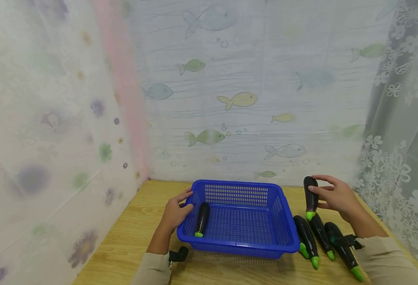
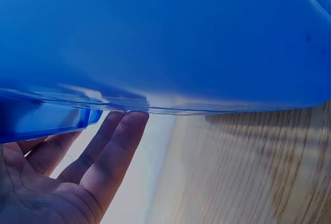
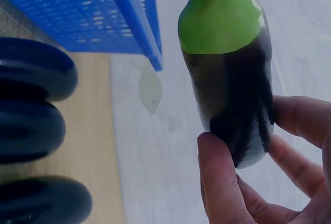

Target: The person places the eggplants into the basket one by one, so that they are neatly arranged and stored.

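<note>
My right hand (image 1: 337,196) pinches a dark eggplant (image 1: 310,194) between thumb and fingers, green stem end down. It hangs over the other eggplants, to the right of a blue plastic basket (image 1: 237,247). In the right wrist view the fingers (image 3: 220,169) hold its dark rounded end, with the green cap at the top of the picture. My left hand (image 1: 176,209) holds the basket's left rim; in the left wrist view its fingertips (image 2: 135,118) meet the blue plastic edge. One eggplant (image 1: 203,217) lies inside the basket along its left side.
Several eggplants (image 1: 306,235) lie close together on the wooden table (image 1: 123,241), right of the basket; one is partly hidden under another. A fish-patterned curtain (image 1: 237,71) hangs behind the table, and a floral curtain (image 1: 52,138) stands at the left.
</note>
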`<action>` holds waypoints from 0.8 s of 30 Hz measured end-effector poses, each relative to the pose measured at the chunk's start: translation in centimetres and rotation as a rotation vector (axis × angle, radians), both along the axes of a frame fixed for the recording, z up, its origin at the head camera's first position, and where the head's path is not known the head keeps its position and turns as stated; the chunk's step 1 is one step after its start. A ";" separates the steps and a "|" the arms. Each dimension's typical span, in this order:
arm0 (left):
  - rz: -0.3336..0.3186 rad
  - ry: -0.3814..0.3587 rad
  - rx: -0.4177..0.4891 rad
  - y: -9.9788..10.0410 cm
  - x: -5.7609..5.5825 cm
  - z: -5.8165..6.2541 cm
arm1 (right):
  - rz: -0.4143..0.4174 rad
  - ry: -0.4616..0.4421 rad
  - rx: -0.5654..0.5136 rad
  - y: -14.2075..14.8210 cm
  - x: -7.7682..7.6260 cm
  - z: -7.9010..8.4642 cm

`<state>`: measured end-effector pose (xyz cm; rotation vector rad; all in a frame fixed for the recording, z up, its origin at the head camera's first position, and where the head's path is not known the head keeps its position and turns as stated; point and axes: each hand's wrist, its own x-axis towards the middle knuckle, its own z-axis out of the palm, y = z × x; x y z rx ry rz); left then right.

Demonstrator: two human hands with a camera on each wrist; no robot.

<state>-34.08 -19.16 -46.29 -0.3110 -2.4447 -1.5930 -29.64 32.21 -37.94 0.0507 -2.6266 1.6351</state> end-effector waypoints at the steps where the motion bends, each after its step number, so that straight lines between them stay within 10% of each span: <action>1: 0.002 0.002 -0.002 0.0 0.0 0.0 | 0.004 -0.002 -0.003 -0.2 -0.1 0.0; 24: 0.001 0.005 0.003 0.1 0.0 0.1 | 0.070 -0.027 -0.025 -6.6 -1.8 0.6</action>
